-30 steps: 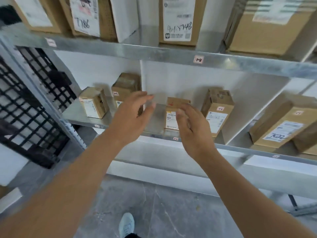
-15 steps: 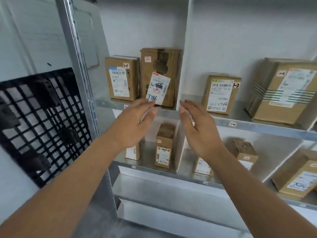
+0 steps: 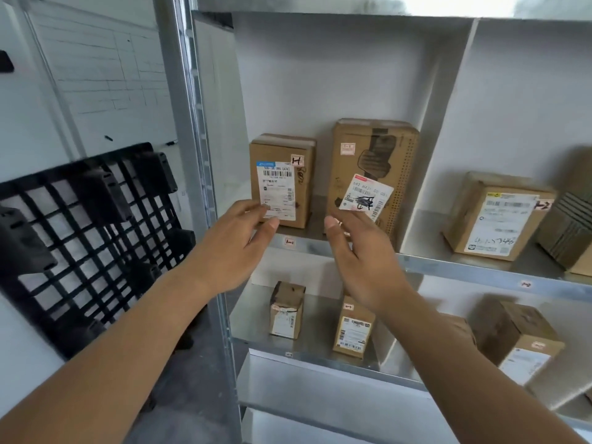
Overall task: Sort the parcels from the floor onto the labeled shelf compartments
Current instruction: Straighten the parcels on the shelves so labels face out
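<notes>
Two brown parcels stand upright in the upper left compartment of the metal shelf [image 3: 320,248], tagged 1-1. The smaller parcel [image 3: 282,181] carries a white label and a handwritten mark. The taller parcel [image 3: 373,168] has a loose white label hanging off its front. My left hand [image 3: 237,245] is open, its fingertips at the lower left corner of the smaller parcel. My right hand [image 3: 362,257] is open, its fingers reaching just below the taller parcel's loose label. Neither hand holds anything.
A white divider separates the compartment from the one to the right, where a wide parcel [image 3: 493,216] lies. The lower shelf holds small parcels [image 3: 286,310], [image 3: 354,330] and a bigger one [image 3: 519,341]. A black plastic pallet [image 3: 80,238] leans against the wall at left.
My view and both hands have risen from the lower shelf to the upper one. The hands stay open and empty, now closer to the two parcels in the upper left compartment.
</notes>
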The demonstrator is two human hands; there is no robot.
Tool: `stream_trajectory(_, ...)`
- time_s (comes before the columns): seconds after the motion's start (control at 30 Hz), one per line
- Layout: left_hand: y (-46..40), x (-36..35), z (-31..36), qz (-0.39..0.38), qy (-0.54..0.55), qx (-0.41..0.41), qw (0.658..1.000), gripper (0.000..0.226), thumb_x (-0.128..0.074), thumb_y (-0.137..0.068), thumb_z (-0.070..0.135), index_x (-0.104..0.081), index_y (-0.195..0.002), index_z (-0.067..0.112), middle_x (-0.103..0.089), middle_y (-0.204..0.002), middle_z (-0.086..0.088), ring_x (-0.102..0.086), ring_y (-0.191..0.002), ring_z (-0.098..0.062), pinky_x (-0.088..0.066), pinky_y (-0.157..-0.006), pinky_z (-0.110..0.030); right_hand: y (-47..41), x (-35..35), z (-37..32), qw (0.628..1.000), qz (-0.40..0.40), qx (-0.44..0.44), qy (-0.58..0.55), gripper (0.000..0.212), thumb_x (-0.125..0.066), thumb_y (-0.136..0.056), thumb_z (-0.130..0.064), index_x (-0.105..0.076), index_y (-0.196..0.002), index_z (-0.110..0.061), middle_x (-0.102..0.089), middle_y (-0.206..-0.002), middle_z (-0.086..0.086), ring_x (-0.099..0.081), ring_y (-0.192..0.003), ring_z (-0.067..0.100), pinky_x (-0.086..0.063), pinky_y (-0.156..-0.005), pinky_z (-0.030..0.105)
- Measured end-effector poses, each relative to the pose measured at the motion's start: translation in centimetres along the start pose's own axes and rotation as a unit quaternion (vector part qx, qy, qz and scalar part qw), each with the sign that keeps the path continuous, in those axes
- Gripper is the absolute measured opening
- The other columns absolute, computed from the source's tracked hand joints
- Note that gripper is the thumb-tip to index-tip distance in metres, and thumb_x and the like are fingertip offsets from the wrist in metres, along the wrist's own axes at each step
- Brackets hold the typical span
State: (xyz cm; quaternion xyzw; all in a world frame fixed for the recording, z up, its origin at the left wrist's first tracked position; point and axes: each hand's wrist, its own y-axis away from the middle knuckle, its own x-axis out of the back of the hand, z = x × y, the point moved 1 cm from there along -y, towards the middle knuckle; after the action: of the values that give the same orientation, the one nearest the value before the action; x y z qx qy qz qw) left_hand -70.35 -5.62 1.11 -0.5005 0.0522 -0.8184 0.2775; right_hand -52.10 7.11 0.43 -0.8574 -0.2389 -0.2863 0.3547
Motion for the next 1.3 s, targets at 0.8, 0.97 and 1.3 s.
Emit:
stream_trajectory(0.8, -11.8, -2.1, -9.7, -0.069, -0.022, 0.027, 0.997, 0.035, -0.041, -0.11, 0.021, -0.047, -0.143, 0.012, -0.056, -0.139, -0.011, -0.057, -0.122, -0.026, -0.039, -0.09, -0.023, -11.7, -8.4, 1.4, 0.988, 0.038, -0.113, 0.097, 0.036, -0.039, -0.111, -0.034, -0.066, -0.103, -0.012, -0.07, -0.093, 0.011, -0.064, -0.081, 0.03, -0.046, -0.067, 0.035)
stream_trajectory(0.97, -13.7, -2.7, -10.9, -0.058, 0.006, -0.012, 0.998, 0.033, -0.038, -0.111, 0.027, -0.052, -0.14, 0.018, -0.06, -0.136, -0.006, -0.062, -0.103, -0.021, -0.045, -0.083, -0.026, -12.3, -9.2, 1.4, 0.981, 0.054, -0.139, 0.123, 0.034, -0.039, -0.111, -0.033, -0.062, -0.096, -0.013, -0.069, -0.09, 0.009, -0.059, -0.075, 0.027, -0.042, -0.065, 0.033)
stream_trajectory(1.3, -14.9, -3.0, -11.1, -0.055, 0.024, -0.015, 0.998, 0.03, -0.038, -0.112, 0.024, -0.059, -0.131, 0.012, -0.065, -0.135, -0.009, -0.064, -0.113, -0.027, -0.048, -0.086, -0.026, -13.1, -10.2, 1.6, 0.976, 0.075, -0.15, 0.137, 0.029, -0.042, -0.111, -0.029, -0.066, -0.107, -0.012, -0.072, -0.099, 0.012, -0.063, -0.082, 0.031, -0.051, -0.072, 0.036)
